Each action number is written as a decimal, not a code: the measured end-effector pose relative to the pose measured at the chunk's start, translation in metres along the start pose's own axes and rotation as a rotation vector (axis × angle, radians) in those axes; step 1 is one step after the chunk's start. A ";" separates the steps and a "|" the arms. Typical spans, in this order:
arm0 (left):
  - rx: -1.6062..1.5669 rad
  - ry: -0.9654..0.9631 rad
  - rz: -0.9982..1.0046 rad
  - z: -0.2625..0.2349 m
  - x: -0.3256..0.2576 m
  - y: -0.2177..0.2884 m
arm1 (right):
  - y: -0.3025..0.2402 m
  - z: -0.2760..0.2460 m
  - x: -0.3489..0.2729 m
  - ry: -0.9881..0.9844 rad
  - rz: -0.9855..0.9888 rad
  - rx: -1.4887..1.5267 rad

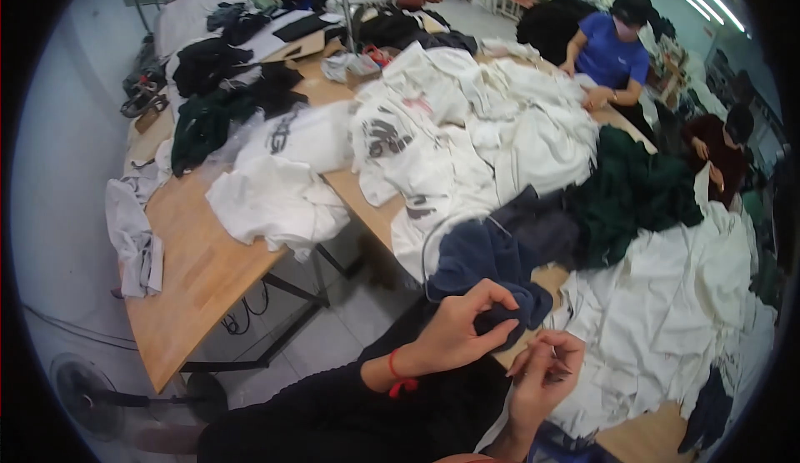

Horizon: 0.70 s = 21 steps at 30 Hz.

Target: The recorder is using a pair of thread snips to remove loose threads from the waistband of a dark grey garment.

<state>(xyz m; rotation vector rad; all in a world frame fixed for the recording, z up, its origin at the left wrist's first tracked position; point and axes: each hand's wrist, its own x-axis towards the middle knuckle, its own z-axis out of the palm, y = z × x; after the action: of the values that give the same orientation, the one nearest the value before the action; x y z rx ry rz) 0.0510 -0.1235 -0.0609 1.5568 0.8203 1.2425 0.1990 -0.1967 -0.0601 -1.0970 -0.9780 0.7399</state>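
My left hand [458, 325], with a red string at its wrist, is closed with thumb and forefinger on a navy garment [479, 255]. The garment lies bunched at the table's near edge, and part of it bulges up between those fingers. Close by on the right is my right hand [546, 371], its fingers curled together in a pinch. What it holds, if anything, is too small to make out. A dark grey garment [542, 223] lies just behind the navy one, and a dark green garment [633, 188] sits beside it.
White garments [533, 121] are heaped across the table ahead, and more white cloth [658, 305] spreads at right. On the left, a wooden table [192, 246] carries a white garment [275, 205]. A fan [87, 392] stands below it. A co-worker in blue [612, 55] handles white cloth across the table.
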 end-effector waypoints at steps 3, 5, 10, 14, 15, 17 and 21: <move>0.043 -0.009 -0.066 0.002 0.027 -0.028 | -0.026 0.000 0.022 -0.058 -0.119 0.141; 0.115 0.059 0.083 0.010 0.052 -0.075 | -0.051 -0.001 0.043 -0.135 -0.290 0.256; 0.313 -0.014 -0.040 0.022 0.083 -0.171 | -0.136 -0.020 0.064 -0.315 -0.607 0.517; 0.347 0.036 0.158 0.041 0.078 -0.182 | -0.200 -0.033 0.086 -0.911 -0.573 0.509; 0.338 0.047 0.196 0.045 0.076 -0.178 | -0.201 -0.038 0.078 -0.865 -0.572 0.489; 0.373 0.034 0.214 0.041 0.070 -0.180 | -0.211 -0.002 0.094 -0.839 -0.561 0.481; 0.385 0.016 0.252 0.045 0.069 -0.178 | -0.214 0.015 0.092 -0.834 -0.534 0.471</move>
<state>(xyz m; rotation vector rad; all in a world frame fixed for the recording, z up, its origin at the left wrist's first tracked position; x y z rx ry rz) 0.1216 -0.0142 -0.2081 2.0120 0.9349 1.3308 0.2270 -0.1758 0.1711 -0.0541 -1.6030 0.9269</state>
